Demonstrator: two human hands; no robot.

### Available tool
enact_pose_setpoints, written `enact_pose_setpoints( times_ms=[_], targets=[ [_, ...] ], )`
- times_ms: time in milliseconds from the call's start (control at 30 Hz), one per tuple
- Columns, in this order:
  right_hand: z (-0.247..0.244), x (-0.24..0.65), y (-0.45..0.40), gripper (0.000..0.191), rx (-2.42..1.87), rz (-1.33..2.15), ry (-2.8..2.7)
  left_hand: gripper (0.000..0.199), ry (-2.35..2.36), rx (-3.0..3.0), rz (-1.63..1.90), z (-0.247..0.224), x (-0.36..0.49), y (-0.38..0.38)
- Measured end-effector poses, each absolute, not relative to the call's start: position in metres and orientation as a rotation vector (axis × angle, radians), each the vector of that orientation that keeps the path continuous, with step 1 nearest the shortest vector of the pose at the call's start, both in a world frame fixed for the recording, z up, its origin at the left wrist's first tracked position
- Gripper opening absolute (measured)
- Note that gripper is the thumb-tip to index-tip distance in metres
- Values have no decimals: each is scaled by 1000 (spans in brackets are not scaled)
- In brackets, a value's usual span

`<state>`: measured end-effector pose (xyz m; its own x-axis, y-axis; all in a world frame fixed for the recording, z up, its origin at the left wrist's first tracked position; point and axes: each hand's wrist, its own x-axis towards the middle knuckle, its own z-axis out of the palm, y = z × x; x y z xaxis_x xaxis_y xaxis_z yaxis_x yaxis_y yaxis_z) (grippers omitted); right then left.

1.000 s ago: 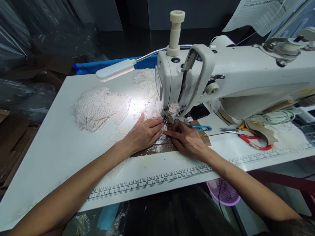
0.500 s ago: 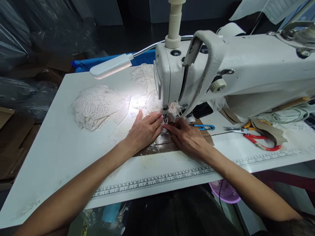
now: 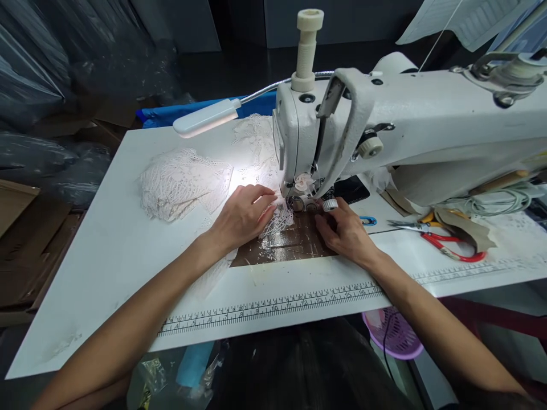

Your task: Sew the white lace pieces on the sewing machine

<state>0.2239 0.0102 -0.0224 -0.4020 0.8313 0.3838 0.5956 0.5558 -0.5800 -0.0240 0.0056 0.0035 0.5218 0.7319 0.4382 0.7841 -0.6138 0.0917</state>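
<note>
White lace (image 3: 280,219) lies at the needle area of the white sewing machine (image 3: 294,134), over a brown shiny plate (image 3: 294,242). My left hand (image 3: 244,215) bends over the lace just left of the needle, fingers curled and touching its edge. To the right of the presser foot, my right hand (image 3: 345,232) has its fingers bent beside a small white knob (image 3: 329,205); what its fingertips hold, if anything, is hidden. A pale fabric rosette (image 3: 303,182) sits on the machine head.
Left of the machine rests a lace bundle (image 3: 182,182) under a lit lamp (image 3: 207,118). Red-handled scissors (image 3: 455,245), a blue thread snipper (image 3: 368,221) and a dark phone (image 3: 351,189) lie on the right. A printed ruler (image 3: 273,307) runs along the front edge.
My hands have moved apart: the right one went right, off the needle area, and the left one drew slightly left. More lace and brown plate show between them. The view has shifted slightly.
</note>
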Motion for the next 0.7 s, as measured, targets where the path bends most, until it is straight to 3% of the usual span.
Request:
enact_pose_setpoints(
  times_ms=[333, 500, 700],
  targets=[
    [-26, 225, 15, 25, -1114, 479, -2237, 18, -1135, -2896, -741, -11, -20, 10],
    [-7, 227, 20, 18, -1048, 540, -2367, 17, -1141, -2895, -732, -9, -19, 10],
    [19, 254, 16, 23, -1031, 480, -2431, 13, -1004, -2969, -711, 3, -26, 0]
  ],
)
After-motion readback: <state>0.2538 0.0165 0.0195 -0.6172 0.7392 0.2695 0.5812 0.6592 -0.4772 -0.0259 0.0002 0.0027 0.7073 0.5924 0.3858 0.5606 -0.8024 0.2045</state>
